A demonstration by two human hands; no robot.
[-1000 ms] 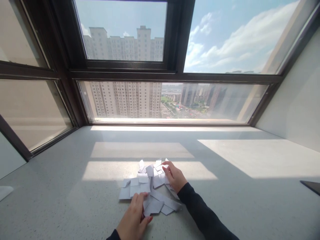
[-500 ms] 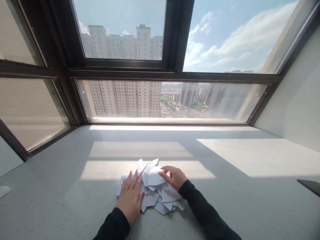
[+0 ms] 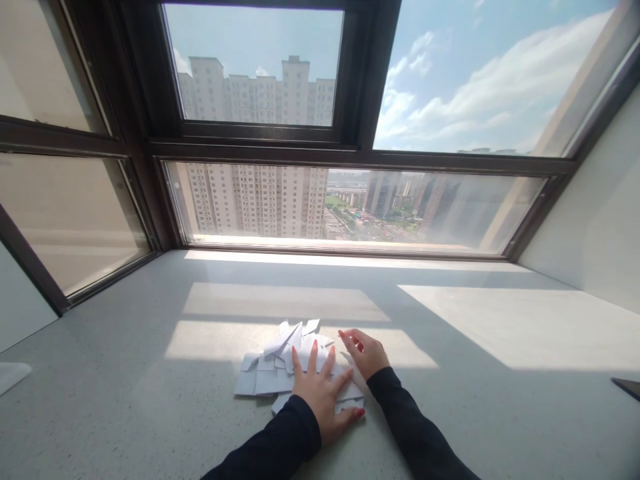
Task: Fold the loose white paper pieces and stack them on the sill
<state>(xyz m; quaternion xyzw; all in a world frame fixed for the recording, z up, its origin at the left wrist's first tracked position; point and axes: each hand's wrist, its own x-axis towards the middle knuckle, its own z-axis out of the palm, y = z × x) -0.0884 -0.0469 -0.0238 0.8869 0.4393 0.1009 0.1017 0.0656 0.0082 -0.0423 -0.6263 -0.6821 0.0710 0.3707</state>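
Observation:
A loose heap of cut or torn white paper pieces [image 3: 273, 381] lies on a pale speckled sill, some flat and overlapping, others tilted up at the back. My left hand [image 3: 320, 397] rests palm down over the right part of the heap, fingers spread, covering several pieces. Just off the heap's right edge is my right hand [image 3: 369, 353], its fingers curled and the thumb and index tips close together. Whether a scrap is pinched there, I cannot make out. Dark sleeves cover both forearms.
The speckled sill [image 3: 125, 413] reaches back to a dark window frame [image 3: 330, 252], with tall buildings outside. A white object [image 3: 13, 377] is cut off at the left edge, and a dark flat one [image 3: 627, 388] at the right. Sunlight patches cross the surface.
My left hand has moved right, from the heap's left side onto its right part. My right hand has shifted slightly right, off the paper it was touching. The view has moved a little.

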